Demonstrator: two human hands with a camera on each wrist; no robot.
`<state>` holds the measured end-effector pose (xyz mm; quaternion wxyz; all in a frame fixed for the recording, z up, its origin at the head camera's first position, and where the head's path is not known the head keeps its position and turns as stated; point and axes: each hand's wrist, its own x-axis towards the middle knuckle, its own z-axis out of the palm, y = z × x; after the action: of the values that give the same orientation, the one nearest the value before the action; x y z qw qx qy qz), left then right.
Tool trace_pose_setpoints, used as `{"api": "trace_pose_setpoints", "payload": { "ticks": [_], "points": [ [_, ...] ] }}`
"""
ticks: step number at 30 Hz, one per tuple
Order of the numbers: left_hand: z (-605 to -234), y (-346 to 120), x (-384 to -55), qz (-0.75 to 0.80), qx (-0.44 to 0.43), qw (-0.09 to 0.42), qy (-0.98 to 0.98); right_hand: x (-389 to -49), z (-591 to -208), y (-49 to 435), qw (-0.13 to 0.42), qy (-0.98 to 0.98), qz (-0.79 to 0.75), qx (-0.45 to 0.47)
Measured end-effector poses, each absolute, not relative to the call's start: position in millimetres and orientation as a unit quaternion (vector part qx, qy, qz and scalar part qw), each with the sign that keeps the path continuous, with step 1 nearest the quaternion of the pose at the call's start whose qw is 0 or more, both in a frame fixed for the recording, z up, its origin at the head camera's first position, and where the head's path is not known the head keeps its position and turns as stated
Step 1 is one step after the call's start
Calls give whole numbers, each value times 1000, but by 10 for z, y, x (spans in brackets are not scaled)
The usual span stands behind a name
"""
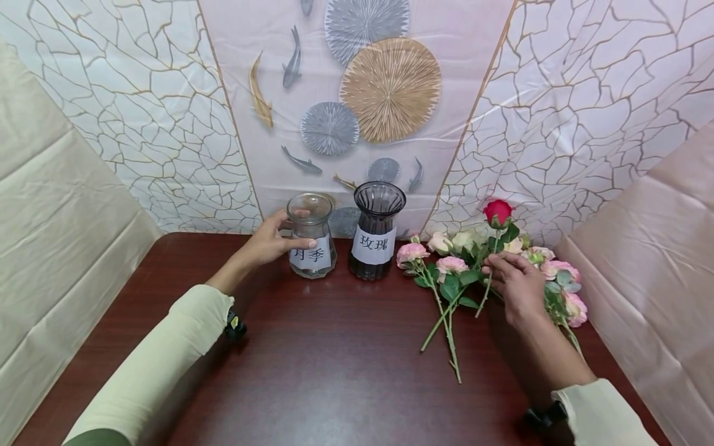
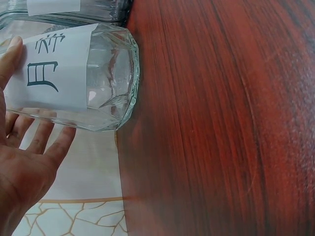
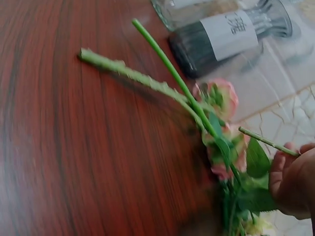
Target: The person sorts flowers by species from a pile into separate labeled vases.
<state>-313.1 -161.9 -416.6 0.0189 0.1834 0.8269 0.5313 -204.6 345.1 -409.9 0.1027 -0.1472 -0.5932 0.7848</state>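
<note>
My left hand (image 1: 272, 240) holds a clear glass vase (image 1: 311, 226) from its left side, thumb across the front by its white paper label (image 2: 59, 73). The vase stands upright on the table; the other fingers pass behind it. On the right, my right hand (image 1: 519, 286) pinches the stem of a red rose (image 1: 498, 212), bloom up, raised over the other flowers. The cut end of that stem (image 3: 263, 140) sticks out past the fingers in the right wrist view. Pink flowers (image 1: 452, 266) with green leaves lie beneath and beside this hand.
A dark grey glass vase (image 1: 376, 220) with a labelled front stands just right of the clear one. Cream flowers (image 1: 465, 240) lie at the back right, and more pink blooms (image 1: 574, 308) by the right edge. A patterned backdrop (image 1: 390, 155) rises behind the brown table (image 1: 334, 365).
</note>
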Motion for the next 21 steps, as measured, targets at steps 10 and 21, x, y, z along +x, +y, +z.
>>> {"api": "trace_pose_setpoints", "payload": {
  "ticks": [10, 21],
  "points": [
    [-4181, -1625, -3142, 530, 181, 18, 828, -2040, -4163, 3828, 82, -738, 654, -146],
    [-4180, -1622, -3141, 533, 179, 18, 827, -2054, -4311, 4075, 106, -959, 255, -69]
  ]
}}
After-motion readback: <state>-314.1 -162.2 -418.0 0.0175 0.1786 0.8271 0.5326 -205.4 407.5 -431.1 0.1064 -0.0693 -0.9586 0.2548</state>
